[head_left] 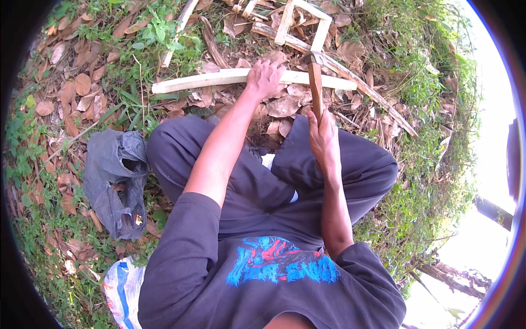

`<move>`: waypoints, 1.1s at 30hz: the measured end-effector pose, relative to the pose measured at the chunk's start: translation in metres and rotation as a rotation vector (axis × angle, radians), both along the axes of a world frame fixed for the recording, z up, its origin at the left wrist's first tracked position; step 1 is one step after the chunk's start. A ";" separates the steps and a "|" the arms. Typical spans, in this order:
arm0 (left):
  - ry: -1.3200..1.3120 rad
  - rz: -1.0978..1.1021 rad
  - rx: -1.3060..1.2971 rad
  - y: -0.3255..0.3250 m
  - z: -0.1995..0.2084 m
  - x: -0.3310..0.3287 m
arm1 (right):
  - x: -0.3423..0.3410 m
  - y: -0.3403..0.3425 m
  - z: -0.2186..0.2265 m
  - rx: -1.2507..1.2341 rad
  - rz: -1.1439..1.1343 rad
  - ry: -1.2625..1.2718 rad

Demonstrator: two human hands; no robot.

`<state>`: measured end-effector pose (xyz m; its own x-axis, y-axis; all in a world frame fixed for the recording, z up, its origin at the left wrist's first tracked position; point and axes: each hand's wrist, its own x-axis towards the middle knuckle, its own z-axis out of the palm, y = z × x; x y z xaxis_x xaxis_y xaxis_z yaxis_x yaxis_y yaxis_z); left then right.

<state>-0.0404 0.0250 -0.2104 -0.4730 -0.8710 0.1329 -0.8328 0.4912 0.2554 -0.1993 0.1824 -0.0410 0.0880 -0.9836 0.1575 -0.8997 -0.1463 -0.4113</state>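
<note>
A pale wooden strip [203, 81] lies crosswise on the leaf litter in front of my crossed legs. My left hand [265, 78] is closed around it near its middle. Held upright in my right hand [324, 133] is a hammer with a brown wooden handle [315, 88]. The hammer's metal head [313, 57] is just beyond the strip, and its handle crosses in front of the strip's right part. Whether the hammer touches the wood, I cannot tell. A joined frame of pale wood pieces [321, 34] sits farther off, above the hammer head.
A long rough stick [378, 104] slants across the ground at the right. Another pale strip [178, 35] lies at the far left. Beside my left knee is a dark plastic bag [112, 181], with a white and blue sack [121, 290] nearer. Dry leaves and grass cover the ground.
</note>
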 end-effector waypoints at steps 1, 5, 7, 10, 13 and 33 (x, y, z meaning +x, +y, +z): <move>0.016 0.001 0.009 0.001 0.002 -0.001 | -0.001 -0.001 -0.003 0.064 -0.037 -0.017; 0.042 -0.026 0.147 0.000 0.020 -0.003 | -0.008 0.003 -0.018 0.285 -0.167 -0.093; 0.044 -0.027 0.154 0.000 0.021 0.000 | -0.005 0.015 -0.014 0.394 -0.243 -0.142; 0.025 -0.014 0.094 -0.004 0.012 0.000 | 0.007 0.014 0.012 0.267 -0.237 -0.188; 0.037 0.010 -0.060 0.003 -0.004 0.002 | 0.012 0.015 0.025 0.323 -0.318 -0.293; 0.701 -0.270 -0.088 0.003 0.025 -0.032 | -0.033 0.053 -0.014 0.435 -0.590 -0.632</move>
